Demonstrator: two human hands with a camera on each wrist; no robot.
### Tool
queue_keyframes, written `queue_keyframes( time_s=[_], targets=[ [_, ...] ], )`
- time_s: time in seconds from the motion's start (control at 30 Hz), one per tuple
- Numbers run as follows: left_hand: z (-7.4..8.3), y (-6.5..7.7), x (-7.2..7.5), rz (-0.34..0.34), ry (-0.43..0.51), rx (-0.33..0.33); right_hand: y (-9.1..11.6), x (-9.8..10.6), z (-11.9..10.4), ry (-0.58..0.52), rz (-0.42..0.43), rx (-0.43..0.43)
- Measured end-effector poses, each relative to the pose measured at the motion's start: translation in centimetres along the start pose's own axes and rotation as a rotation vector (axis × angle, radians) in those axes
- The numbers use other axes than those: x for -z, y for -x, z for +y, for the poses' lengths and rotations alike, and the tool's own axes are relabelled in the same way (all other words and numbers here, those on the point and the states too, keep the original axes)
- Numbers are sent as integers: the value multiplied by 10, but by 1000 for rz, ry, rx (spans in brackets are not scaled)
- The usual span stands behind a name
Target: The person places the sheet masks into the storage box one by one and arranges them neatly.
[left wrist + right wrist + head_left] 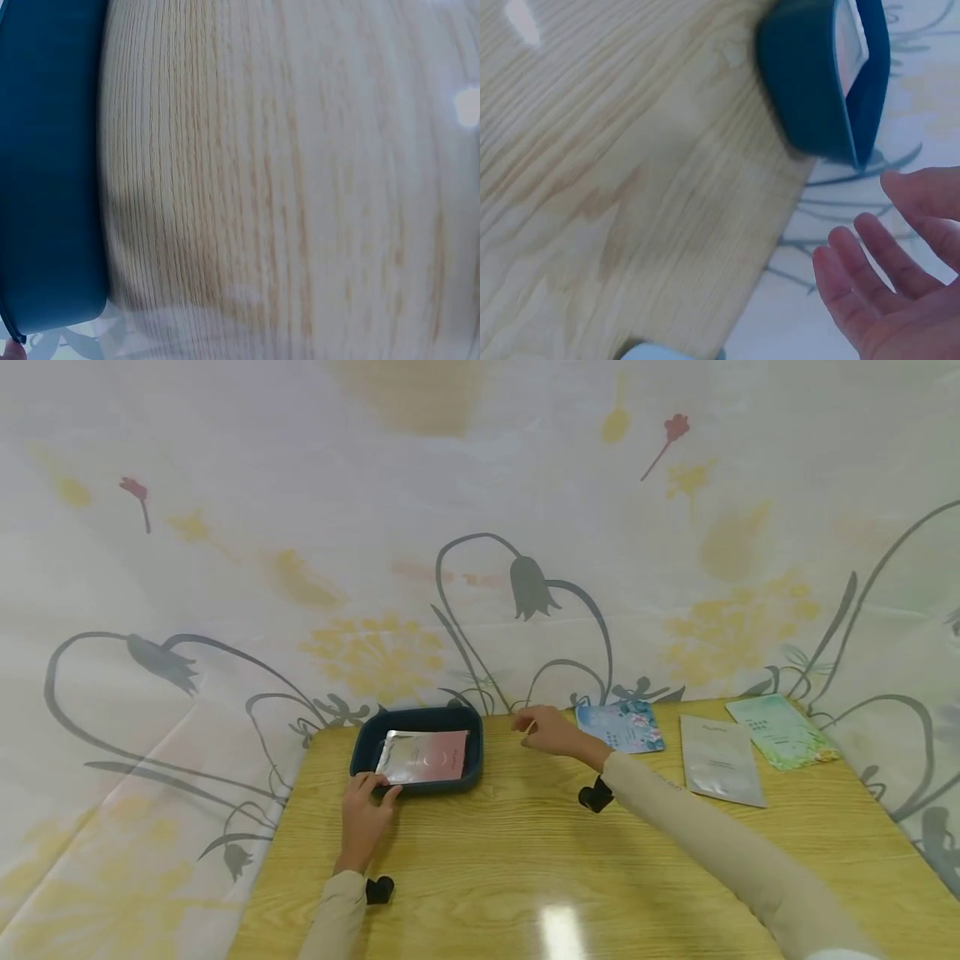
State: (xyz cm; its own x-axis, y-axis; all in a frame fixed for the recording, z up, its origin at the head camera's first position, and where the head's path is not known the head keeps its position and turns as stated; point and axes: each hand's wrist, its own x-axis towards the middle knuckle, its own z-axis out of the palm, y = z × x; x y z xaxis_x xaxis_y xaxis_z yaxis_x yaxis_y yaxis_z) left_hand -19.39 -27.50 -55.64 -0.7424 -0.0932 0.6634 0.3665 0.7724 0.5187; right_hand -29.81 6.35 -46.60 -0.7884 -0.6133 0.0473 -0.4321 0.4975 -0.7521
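A dark blue plastic basin (480, 760) stands at the table's back left. Inside it lies a flat pink and silver sachet (431, 756), tilted against the front rim. My left hand (365, 814) grips the basin's front left corner, fingers over the rim close to the sachet's edge; just a fingertip (13, 349) shows in the left wrist view. To the right of the basin, my right hand (555, 732) hovers above the table's back edge, holding nothing. Its fingers are spread and slightly bent in the right wrist view, apart from the basin wall (802, 82).
On the back right of the wooden table (480, 860) lie a blue floral sachet (621, 727), a plain silver sachet (722, 762) and a green floral sachet (780, 731). The right forearm passes in front of the blue one. A flower-printed curtain (360, 568) hangs behind the table.
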Motion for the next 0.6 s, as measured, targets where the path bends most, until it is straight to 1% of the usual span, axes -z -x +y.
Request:
queue_keyframes(
  time_s=[0.1, 0.2, 0.3, 0.47, 0.6],
  targets=[
    [-1, 0, 0, 13, 1, -16, 10, 13, 6, -44, -13, -20],
    [-2, 0, 0, 20, 2, -29, 20, 26, 14, -73, -10, -18],
    [-2, 0, 0, 21, 5, -33, 31, 38, 24, -74, -6, -21],
    [-2, 0, -1, 18, 11, -32, 50, 58, 36, -109, -7, -76],
    [-1, 1, -1, 9, 1, -5, 63, 72, 45, -157, -3, -128]
  ],
)
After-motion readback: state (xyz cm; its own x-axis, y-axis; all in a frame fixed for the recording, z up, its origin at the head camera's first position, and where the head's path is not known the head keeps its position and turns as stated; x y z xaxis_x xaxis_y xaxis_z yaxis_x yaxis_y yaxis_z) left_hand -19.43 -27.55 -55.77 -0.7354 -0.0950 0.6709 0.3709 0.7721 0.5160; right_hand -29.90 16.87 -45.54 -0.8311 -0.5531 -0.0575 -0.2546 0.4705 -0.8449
